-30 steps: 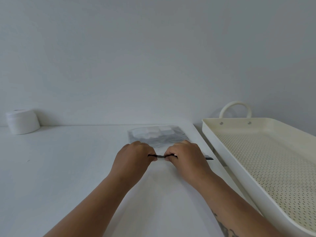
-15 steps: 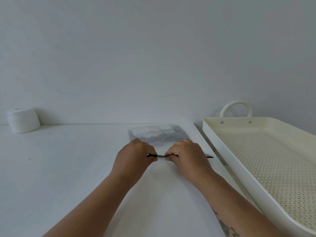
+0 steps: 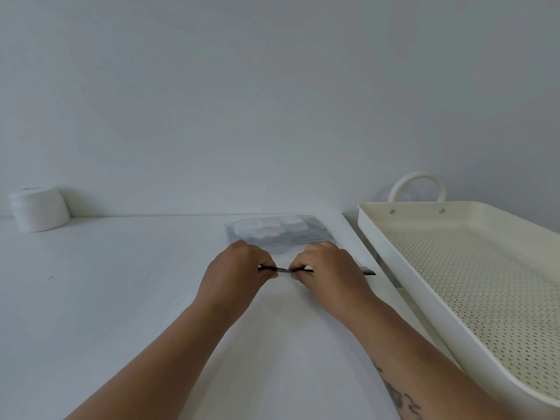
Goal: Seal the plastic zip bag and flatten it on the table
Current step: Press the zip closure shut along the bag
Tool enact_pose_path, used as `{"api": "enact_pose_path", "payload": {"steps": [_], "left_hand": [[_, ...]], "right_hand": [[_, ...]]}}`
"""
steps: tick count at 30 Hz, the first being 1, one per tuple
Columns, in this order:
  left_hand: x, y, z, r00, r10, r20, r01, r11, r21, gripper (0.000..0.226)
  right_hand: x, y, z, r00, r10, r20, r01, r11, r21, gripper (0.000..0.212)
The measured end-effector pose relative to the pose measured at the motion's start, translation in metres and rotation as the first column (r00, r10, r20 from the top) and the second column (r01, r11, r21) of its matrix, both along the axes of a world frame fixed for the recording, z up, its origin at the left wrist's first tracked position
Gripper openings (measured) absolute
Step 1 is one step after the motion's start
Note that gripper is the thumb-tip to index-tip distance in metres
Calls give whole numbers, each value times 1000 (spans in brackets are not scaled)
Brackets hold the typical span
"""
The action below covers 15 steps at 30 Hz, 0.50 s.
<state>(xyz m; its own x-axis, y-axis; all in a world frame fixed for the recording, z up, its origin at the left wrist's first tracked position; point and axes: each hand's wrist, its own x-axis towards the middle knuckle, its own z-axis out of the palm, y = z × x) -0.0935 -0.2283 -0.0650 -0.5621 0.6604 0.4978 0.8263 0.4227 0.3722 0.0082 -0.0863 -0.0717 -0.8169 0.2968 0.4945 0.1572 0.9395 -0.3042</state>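
— Bag and both hands are seen near the far right corner of the white table, just beside the perforated tray. How is the strip held?

— The dark zip strip is pinched by the left hand and the right hand, set close together and clamped on it at the bag's near edge; one end of the strip is left showing past the right hand.

— And how is the bag expected to handle?

— It is judged light, soft and limp, with thin slippery film; something pale and flat can be made out inside. The stiffer strip is judged the best place to be gripped, pressed along bit by bit. Trapped air is likely to be smoothed out afterwards with flat palms.

— Is the seal closed?

— That cannot be told.
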Motion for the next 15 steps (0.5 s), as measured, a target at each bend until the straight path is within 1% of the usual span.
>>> {"api": "enact_pose_path", "payload": {"steps": [8, 15], "left_hand": [[0, 1, -1, 1000, -22, 11, 22, 999, -38, 11], [2, 1, 0, 1000, -24, -5, 24, 999, -37, 11]], "right_hand": [[1, -2, 0, 998, 2, 57, -2, 1000, -2, 10], [1, -4, 0, 1000, -17, 23, 17, 1000, -12, 11]]}}
